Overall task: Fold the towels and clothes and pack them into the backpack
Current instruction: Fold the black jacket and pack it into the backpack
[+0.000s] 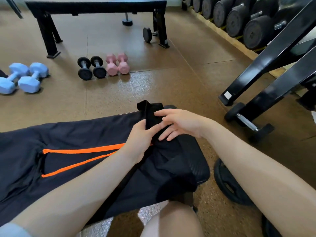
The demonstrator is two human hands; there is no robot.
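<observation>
Nearest the camera, a bare knee (172, 221) rises at the bottom edge, with both forearms reaching forward over a padded black bench (200, 161). A dark garment (71, 139) with orange piping (82, 150) lies spread across the bench and runs off to the left edge of the view.

Above the bench's far end, the two hands meet on a small black cloth (152, 115), folded or rolled into a narrow bundle that stands up between them. The left hand (140, 139) curls its fingers round the lower part of the bundle, thumb along its side. The right hand (177, 124) has its fingers spread and fairly straight, the tips resting against the bundle's right face. Whether this cloth is a towel or a piece of clothing cannot be told.

On the floor just right of the bench lies a black weight plate (229, 185), and beyond it a black dumbbell (248, 122) beside the slanted legs of a black steel frame (273, 65).

Farther out on the brown rubber floor (153, 82), a row of small dumbbells sits side by side: a light blue pair (24, 77) at left, a black pair (91, 68) in the middle, and a pink pair (117, 64) touching each other.

Behind them stands a second flat black bench (95, 6), with another dumbbell (148, 34) by its right leg. Along the far right, large black dumbbells (239, 19) line a rack.
</observation>
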